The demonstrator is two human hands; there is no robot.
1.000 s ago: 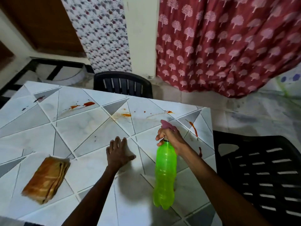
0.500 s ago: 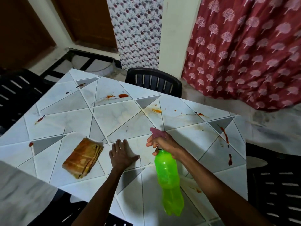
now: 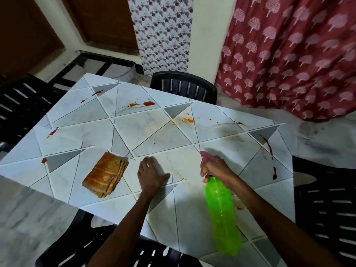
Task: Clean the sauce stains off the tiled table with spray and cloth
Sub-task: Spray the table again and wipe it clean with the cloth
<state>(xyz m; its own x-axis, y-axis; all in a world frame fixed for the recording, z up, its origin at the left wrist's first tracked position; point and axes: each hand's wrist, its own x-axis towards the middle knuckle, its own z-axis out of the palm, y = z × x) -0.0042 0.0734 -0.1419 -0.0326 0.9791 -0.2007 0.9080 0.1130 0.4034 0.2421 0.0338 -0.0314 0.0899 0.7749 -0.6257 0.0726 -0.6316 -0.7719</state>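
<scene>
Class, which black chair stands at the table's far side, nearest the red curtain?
The black slatted chair tucked at the tiled table's far edge; the others stand left, right and near.

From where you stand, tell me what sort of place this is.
Probably a dining spot in a home. A tiled table smeared with sauce stains has black plastic chairs drawn up to it, and a red printed curtain hangs behind, next to a wooden door.

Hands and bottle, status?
Right hand gripping green spray bottle, nozzle aimed across table. Left hand flat on tiles, empty. Cloth folded beside it, untouched. Sauce stains unwiped.
</scene>
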